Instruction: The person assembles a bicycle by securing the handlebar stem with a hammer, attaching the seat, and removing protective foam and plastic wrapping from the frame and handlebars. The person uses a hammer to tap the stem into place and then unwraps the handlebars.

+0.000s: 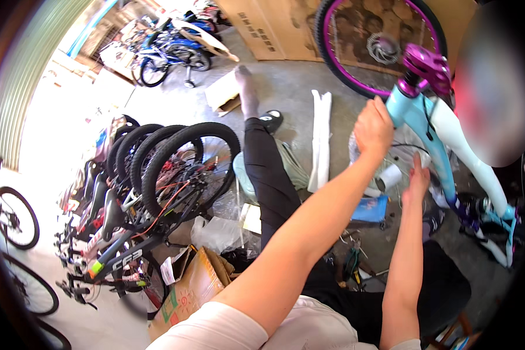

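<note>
Bare forearms (pixel 326 213) and a pale shirt (pixel 315 329) lie nearest, with a turquoise bicycle frame (pixel 441 164) at the right. The person's left hand (pixel 373 129) is closed around the front of the frame, by the head tube (pixel 399 103), just below the purple stem (pixel 429 67). The right hand (pixel 416 182) is nearer, beside the frame, with fingers stretched out; whether it touches anything cannot be told. A white cylinder (pixel 391 175) lies just left of it.

Beyond the left hand, a wheel with a purple rim (pixel 384 48) stands in front of a large cardboard box (pixel 268 29); whether it is joined to the frame cannot be told.

For steady handling, the left hand's hold high at the front seems sound, since it should check any swing of the stem. The right hand would probably help most under the turquoise tube, fingers clear of the hanging black cable (pixel 429 134). Loose tools (pixel 352 262) on the floor near the person's legs call for care with footing, and the row of bicycles (pixel 147 189) at the left is best given room.
</note>
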`<action>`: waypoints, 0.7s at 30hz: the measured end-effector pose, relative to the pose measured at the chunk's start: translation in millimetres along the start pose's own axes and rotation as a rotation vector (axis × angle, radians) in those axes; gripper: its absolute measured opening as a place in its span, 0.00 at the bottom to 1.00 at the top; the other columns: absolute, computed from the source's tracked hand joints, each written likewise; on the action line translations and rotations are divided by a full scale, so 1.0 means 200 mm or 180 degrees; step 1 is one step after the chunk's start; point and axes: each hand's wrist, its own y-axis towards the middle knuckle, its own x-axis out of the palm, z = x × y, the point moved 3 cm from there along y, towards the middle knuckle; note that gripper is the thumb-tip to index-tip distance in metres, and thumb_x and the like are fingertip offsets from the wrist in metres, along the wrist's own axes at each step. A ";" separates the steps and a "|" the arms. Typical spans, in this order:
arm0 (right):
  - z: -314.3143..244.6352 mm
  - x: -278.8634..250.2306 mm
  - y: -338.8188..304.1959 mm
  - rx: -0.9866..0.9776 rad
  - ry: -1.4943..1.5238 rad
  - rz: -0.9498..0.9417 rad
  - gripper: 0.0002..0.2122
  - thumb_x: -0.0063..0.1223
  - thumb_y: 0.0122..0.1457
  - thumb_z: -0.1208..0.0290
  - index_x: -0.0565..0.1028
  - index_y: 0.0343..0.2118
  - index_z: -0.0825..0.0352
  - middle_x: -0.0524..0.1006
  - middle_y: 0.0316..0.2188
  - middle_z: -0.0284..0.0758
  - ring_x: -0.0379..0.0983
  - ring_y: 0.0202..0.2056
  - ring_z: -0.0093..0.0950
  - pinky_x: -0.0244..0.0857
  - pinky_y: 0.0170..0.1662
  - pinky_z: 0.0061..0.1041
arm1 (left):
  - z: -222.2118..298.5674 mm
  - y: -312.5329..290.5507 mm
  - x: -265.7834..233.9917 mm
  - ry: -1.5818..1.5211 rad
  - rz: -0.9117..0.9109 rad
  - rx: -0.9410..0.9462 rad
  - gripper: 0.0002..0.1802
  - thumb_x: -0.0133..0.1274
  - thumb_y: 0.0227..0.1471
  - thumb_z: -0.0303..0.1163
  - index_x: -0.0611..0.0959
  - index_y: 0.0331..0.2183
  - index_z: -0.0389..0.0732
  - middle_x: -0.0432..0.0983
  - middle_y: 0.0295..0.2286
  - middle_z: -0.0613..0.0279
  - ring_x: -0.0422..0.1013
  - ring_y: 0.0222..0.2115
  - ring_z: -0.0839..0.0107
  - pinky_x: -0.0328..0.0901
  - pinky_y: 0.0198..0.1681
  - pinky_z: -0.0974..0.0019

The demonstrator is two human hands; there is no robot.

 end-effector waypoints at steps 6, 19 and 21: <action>0.07 0.02 0.06 0.0210 0.0107 0.0317 0.27 0.68 0.57 0.65 0.70 0.56 0.71 0.77 0.48 0.35 0.74 0.45 0.27 0.65 0.50 0.24 | 0.03 -0.01 -0.04 -0.0191 -0.0082 -0.0019 0.24 0.35 0.68 0.47 0.78 0.33 0.39 0.80 0.31 0.40 0.73 0.33 0.34 0.65 0.39 0.36; -0.01 0.06 -0.12 -0.0345 -0.0690 0.0891 0.34 0.63 0.61 0.59 0.63 0.63 0.78 0.68 0.61 0.47 0.67 0.58 0.33 0.59 0.62 0.33 | 0.03 -0.01 -0.05 -0.0184 -0.0250 0.0018 0.24 0.34 0.68 0.47 0.76 0.35 0.38 0.79 0.34 0.40 0.74 0.33 0.34 0.67 0.38 0.37; 0.00 0.04 -0.12 -0.0336 -0.0374 0.0576 0.36 0.63 0.61 0.59 0.61 0.64 0.78 0.66 0.62 0.47 0.67 0.59 0.33 0.58 0.63 0.32 | 0.03 -0.01 -0.05 -0.0160 -0.0229 -0.0003 0.24 0.34 0.68 0.47 0.76 0.35 0.38 0.79 0.34 0.40 0.74 0.33 0.34 0.67 0.38 0.37</action>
